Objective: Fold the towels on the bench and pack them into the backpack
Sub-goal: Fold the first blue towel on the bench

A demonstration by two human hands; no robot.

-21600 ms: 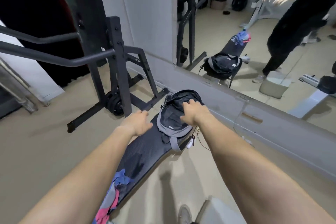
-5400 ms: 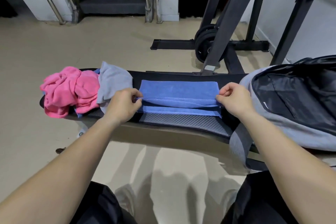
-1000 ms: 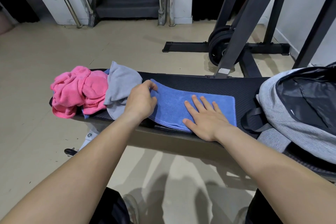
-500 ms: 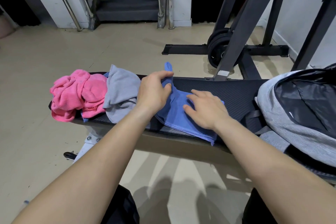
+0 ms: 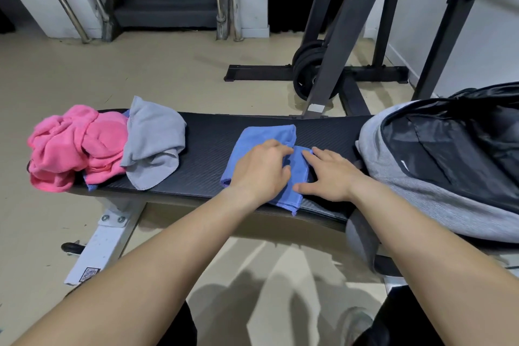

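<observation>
One blue towel (image 5: pixel 265 133), left hand (image 5: pixel 259 170), right hand (image 5: pixel 330 175) atop.

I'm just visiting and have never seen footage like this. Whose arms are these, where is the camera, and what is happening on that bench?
No machine here: these are a person's bare arms, filmed by a wide-angle camera worn on the head, looking down. On the black bench lies a folded blue towel. The left hand rests on it with bent fingers; whether they pinch the cloth I cannot tell. The right hand presses its edge with straight fingers. At the bench's left end sit a crumpled pink towel and a grey towel. At the right lies a grey-and-black backpack, where the towels should go.
</observation>
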